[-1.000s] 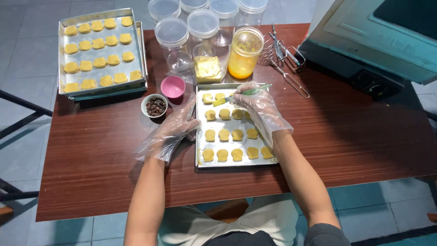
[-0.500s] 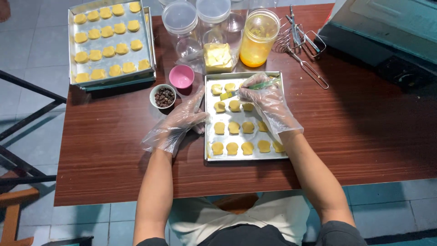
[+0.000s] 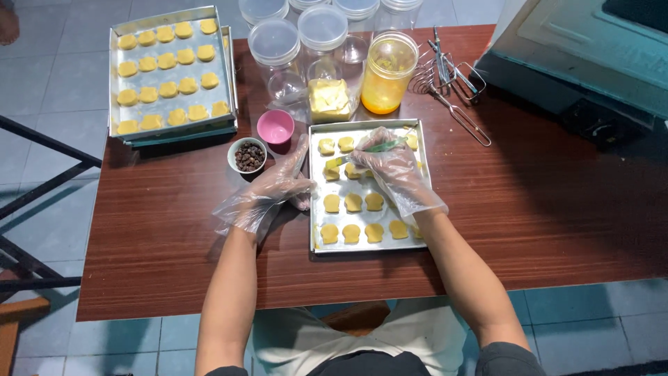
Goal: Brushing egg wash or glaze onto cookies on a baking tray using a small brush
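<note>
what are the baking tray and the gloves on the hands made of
Baking tray: looks like bare metal, probably aluminium, a dull silver sheen with a raised rim. Gloves on the left hand and right hand: thin clear plastic film, loose, crinkled and see-through.

Both hands wear loose, crinkled, see-through plastic gloves: the left hand (image 3: 275,193) beside the baking tray (image 3: 314,209), the right hand (image 3: 391,170) above it. Forearms are bare. Dark short sleeves, a white apron over dark trousers.
</note>
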